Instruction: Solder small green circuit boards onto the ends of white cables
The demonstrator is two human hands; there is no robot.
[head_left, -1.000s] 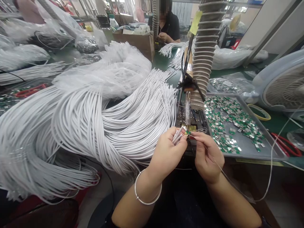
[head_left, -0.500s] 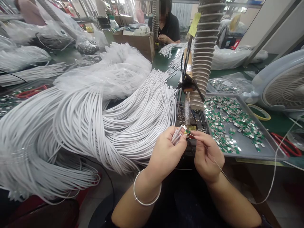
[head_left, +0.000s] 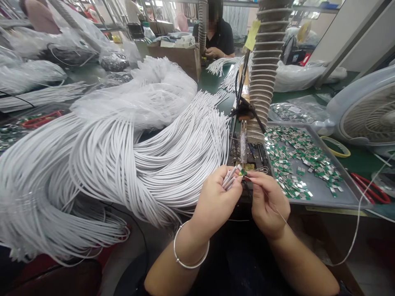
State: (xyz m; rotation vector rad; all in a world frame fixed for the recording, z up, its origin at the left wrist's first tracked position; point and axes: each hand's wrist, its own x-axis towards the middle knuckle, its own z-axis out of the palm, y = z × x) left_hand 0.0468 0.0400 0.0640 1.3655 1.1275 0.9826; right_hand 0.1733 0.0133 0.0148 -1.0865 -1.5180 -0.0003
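Note:
My left hand is closed around a few white cable ends, their tips pointing up to the right. My right hand pinches a thin solder wire that loops away to the right. Both hands meet just below the tip of a fixed soldering iron, where a small green connector board sits at the cable tips. A large heap of white cables lies to the left of my hands.
A grey tray with several green connector boards stands to the right. Behind it rise a ribbed extraction hose and a white fan. Red scissors and a tape roll lie further right. Another person works across the table.
My hands have hardly moved. The solder wire loop on the right has swung slightly.

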